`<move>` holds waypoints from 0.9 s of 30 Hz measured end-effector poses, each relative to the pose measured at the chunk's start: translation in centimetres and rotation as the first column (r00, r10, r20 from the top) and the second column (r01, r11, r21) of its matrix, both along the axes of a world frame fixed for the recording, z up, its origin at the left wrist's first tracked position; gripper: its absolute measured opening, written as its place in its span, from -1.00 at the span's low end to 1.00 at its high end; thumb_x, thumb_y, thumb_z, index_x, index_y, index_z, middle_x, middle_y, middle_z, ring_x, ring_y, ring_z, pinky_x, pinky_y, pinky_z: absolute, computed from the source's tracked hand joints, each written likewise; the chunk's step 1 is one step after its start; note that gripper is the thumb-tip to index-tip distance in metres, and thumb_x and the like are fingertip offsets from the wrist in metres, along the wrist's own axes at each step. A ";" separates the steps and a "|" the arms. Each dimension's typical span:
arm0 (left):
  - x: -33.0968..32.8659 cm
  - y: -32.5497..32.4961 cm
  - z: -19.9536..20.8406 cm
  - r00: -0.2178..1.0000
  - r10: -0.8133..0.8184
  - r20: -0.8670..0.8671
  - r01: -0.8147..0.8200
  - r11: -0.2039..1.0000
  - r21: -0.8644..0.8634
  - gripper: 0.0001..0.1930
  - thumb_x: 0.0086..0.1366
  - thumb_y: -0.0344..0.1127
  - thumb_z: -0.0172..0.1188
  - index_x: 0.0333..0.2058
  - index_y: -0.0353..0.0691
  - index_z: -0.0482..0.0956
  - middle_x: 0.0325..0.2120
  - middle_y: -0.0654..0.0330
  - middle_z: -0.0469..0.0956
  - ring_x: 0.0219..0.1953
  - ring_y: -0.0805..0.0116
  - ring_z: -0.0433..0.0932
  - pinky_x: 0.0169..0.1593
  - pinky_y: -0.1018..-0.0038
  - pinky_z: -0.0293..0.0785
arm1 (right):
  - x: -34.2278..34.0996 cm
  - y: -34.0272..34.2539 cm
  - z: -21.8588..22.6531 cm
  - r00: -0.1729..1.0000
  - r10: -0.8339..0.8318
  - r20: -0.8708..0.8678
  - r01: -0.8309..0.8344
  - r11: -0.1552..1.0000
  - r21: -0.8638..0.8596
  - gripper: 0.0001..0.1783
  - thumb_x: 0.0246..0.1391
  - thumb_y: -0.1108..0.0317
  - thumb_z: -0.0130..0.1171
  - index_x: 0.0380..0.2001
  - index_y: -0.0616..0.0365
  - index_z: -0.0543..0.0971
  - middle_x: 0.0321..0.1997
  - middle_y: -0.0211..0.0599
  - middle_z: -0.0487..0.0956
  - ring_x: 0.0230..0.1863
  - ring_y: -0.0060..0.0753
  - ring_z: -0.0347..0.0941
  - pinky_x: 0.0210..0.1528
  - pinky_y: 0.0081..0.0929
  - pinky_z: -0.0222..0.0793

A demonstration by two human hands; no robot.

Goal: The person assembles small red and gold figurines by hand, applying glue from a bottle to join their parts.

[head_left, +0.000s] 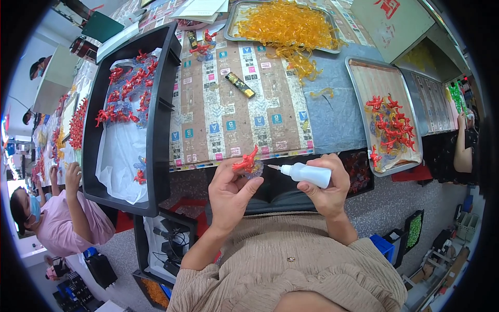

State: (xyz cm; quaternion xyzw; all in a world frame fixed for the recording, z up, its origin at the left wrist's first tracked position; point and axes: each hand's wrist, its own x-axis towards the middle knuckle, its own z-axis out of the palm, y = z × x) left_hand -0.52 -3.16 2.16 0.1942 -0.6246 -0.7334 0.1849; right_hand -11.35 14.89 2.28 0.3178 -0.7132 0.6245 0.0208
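Between the fingers of my left hand (230, 195) is a small red figurine (246, 161) with a translucent bluish base. My right hand (329, 193) is closed round a white squeeze bottle (306, 174) with a thin nozzle. The bottle lies tilted nearly level, its tip pointing left, close beside the figurine's base; whether they touch I cannot tell. Both hands are held in front of my body at the table's near edge. Past them, a black and gold lighter (240, 85) lies on the printed table covering (223, 140).
On the left stands a black bin (160, 130) with red figurines on white sheeting. A metal tray (231, 26) heaped with yellow-orange translucent parts (286, 26) is at the back. Another tray (359, 86) at right holds more figurines. Co-workers sit left (67, 216) and right (460, 151).
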 end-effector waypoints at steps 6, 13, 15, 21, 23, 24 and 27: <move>0.1 0.0 -0.1 1.000 -0.001 -0.005 0.001 1.000 -0.017 -0.64 0.09 -0.65 0.28 -0.09 -0.42 0.51 -0.08 0.22 0.33 -0.09 0.47 0.47 -0.05 0.58 0.56 | 0.0 0.0 -0.1 1.000 -0.003 -0.006 0.003 1.000 -0.001 -0.53 -0.24 0.26 0.52 -0.26 0.21 0.56 -0.36 -0.30 0.54 -0.37 -0.43 0.40 -0.33 -0.53 0.31; 0.0 0.0 0.1 1.000 -0.018 0.024 0.017 0.998 0.063 -0.64 0.12 -0.61 0.29 -0.07 -0.42 0.51 -0.14 0.23 0.38 -0.13 0.47 0.49 -0.04 0.57 0.50 | 0.1 0.2 0.0 1.000 0.002 0.006 -0.002 0.999 -0.045 -0.51 -0.23 0.25 0.52 -0.23 0.22 0.55 -0.35 -0.29 0.54 -0.37 -0.43 0.39 -0.32 -0.54 0.30; 0.1 0.1 -0.1 0.999 -0.029 0.041 0.024 0.994 0.104 -0.64 0.12 -0.59 0.30 -0.07 -0.42 0.51 -0.17 0.23 0.40 -0.15 0.47 0.50 -0.05 0.58 0.48 | 0.3 0.2 0.1 1.000 0.009 0.016 -0.008 0.999 -0.052 -0.51 -0.23 0.25 0.52 -0.23 0.22 0.55 -0.35 -0.29 0.54 -0.37 -0.44 0.39 -0.32 -0.54 0.30; 0.3 0.2 -0.3 0.996 -0.043 0.083 0.027 0.981 0.190 -0.67 0.13 -0.54 0.33 -0.10 -0.42 0.53 -0.23 0.24 0.45 -0.21 0.51 0.51 -0.13 0.61 0.44 | 0.9 0.2 -0.1 0.996 0.033 0.078 -0.030 0.999 -0.034 -0.44 -0.18 0.07 0.49 -0.22 0.23 0.53 -0.30 -0.34 0.43 -0.32 -0.51 0.32 -0.28 -0.57 0.24; 0.3 0.2 -0.3 0.994 -0.060 0.086 0.042 0.980 0.195 -0.68 0.13 -0.53 0.33 -0.12 -0.42 0.54 -0.23 0.24 0.45 -0.22 0.52 0.51 -0.12 0.62 0.44 | 1.0 0.1 -0.1 0.996 0.041 0.076 -0.039 0.999 -0.028 -0.44 -0.18 0.07 0.48 -0.21 0.23 0.53 -0.30 -0.34 0.44 -0.32 -0.51 0.32 -0.28 -0.57 0.24; 0.3 0.2 -0.3 0.994 -0.060 0.086 0.042 0.980 0.195 -0.68 0.13 -0.53 0.33 -0.12 -0.42 0.54 -0.23 0.24 0.45 -0.22 0.52 0.51 -0.12 0.62 0.44 | 1.0 0.1 -0.1 0.996 0.040 0.077 -0.038 0.999 -0.025 -0.44 -0.18 0.08 0.48 -0.21 0.23 0.53 -0.30 -0.34 0.44 -0.32 -0.51 0.32 -0.28 -0.57 0.24; 0.3 0.2 -0.4 0.995 -0.055 0.079 0.039 0.980 0.193 -0.68 0.13 -0.52 0.33 -0.12 -0.42 0.54 -0.23 0.25 0.44 -0.23 0.52 0.51 -0.13 0.62 0.45 | 0.9 0.1 -0.1 0.997 0.039 0.073 -0.038 0.999 -0.019 -0.44 -0.18 0.08 0.48 -0.21 0.23 0.53 -0.29 -0.34 0.44 -0.32 -0.52 0.32 -0.29 -0.57 0.24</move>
